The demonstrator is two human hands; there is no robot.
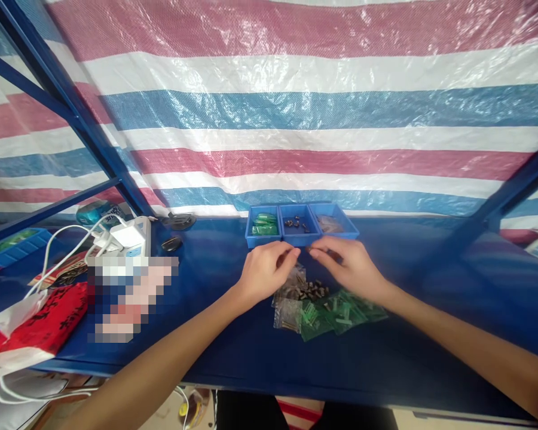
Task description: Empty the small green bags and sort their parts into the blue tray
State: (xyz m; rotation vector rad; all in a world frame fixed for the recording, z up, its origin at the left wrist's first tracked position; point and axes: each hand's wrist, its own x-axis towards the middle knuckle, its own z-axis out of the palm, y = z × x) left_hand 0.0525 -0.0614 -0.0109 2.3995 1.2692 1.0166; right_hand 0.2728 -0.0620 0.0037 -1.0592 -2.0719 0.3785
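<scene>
My left hand [266,267] and my right hand [350,266] face each other just in front of a blue three-part tray [298,240]. Thumb and fingers are pinched together on both; what they hold, if anything, is too small to make out. Green packets [265,224] lie in the tray's left section, small dark metal pieces [296,224] in the middle one and clear bags [329,224] in the right. Below my hands is a pile of dark metal pieces [316,291], beside a clear bag of pins [288,315] and green bags [343,310].
On the left of the blue table [233,358] are a white power strip [137,239] with cables, a black mouse [172,243] and a red package [58,319]. Another blue bin [20,246] stands at the far left. A striped sheet [296,107] hangs behind the table.
</scene>
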